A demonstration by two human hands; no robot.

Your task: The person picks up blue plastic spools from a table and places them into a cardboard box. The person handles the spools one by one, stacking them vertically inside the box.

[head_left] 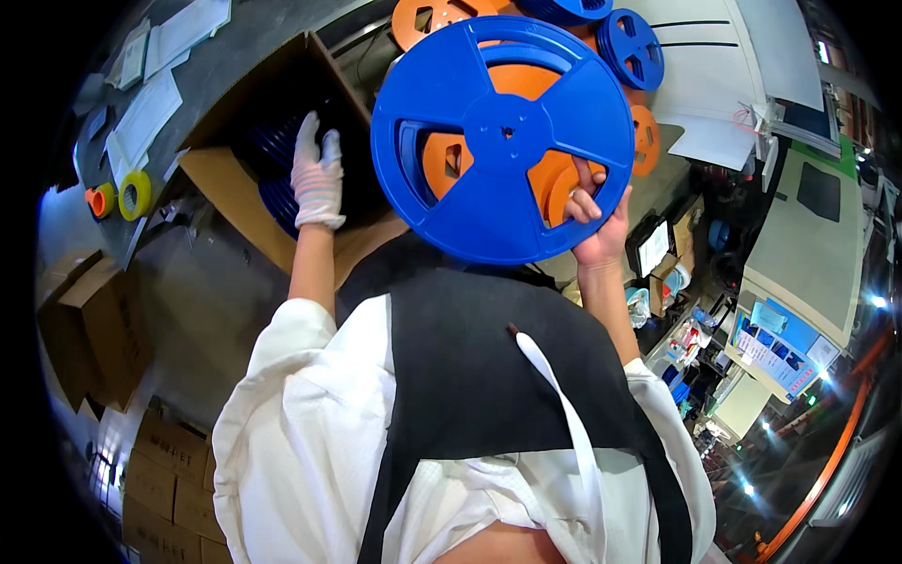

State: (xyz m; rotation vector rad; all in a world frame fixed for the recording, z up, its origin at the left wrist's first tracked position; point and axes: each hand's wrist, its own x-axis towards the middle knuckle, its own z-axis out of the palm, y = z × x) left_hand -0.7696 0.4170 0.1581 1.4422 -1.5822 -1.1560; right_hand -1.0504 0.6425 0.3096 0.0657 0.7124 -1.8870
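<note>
Blue reel (521,127): in front of me, right of the cardboard box (218,183); round, no long axis, broad face toward me.
My right hand (599,226): grasping the reel's near-right rim, fingers showing in its window.
My left hand (319,183): fingers extended, nothing visibly grasped; over the box, left of the reel and apart from it.
Boxed reels (277,202): beside my left hand; contact, cannot tell.

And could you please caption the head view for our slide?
Right hand holds a blue reel; gloved left hand at an open box.
</note>
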